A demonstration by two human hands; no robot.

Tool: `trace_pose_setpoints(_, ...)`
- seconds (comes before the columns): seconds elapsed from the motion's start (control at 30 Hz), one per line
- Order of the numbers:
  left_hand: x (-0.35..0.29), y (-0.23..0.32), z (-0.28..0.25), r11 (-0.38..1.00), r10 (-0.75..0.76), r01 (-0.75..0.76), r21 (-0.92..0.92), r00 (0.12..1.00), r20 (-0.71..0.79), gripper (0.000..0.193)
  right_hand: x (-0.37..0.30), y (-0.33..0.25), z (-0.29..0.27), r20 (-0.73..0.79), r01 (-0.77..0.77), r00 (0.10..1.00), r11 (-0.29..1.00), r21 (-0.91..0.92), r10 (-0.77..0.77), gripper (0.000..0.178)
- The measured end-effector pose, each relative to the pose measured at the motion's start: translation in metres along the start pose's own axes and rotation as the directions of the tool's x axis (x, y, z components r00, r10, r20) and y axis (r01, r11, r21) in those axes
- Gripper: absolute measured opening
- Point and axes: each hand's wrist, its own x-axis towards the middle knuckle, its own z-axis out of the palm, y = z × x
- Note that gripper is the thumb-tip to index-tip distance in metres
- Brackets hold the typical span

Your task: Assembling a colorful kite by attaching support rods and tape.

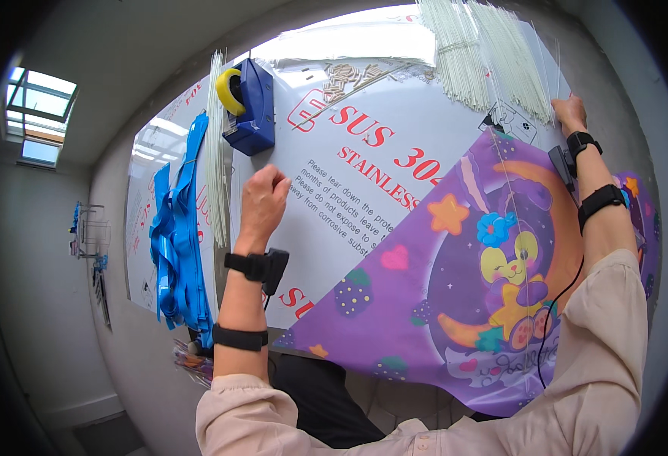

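Note:
My left hand is curled into a loose fist above the white printed sheet surface, near a blue tape dispenser; whatever may be inside its fingers is hidden. At the far right my right hand has its fingers pressed together beside a fanned bundle of thin pale rods. Whether it pinches a single rod is too fine to make out. Below that arm spreads a purple triangular kite sail with a rabbit, moon and stars on it. Its lower edge hangs over the table's near edge.
Blue ribbon-like strips lie at the left, beside more thin rods. Small tan pieces are heaped at the back near clear plastic film. A black cable trails over the sail from my right arm.

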Motion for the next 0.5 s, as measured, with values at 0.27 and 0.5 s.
trace_pose_setpoints(0.27, 0.134, 0.002, 0.066, 0.952, -0.279, 0.272, -0.144, 0.960, -0.030, 0.010, -0.102, -0.023, -0.081, 0.346, -0.292, 0.938, 0.532, 0.795, -0.002, 0.012)
trace_pose_setpoints(0.5, 0.173, 0.020, 0.077, 0.929, -0.369, 0.370, 0.025, 0.928, -0.050, 0.016, -0.247, -0.047, -0.136, 0.555, -0.398, 0.792, 0.475, 0.785, -0.254, 0.015)
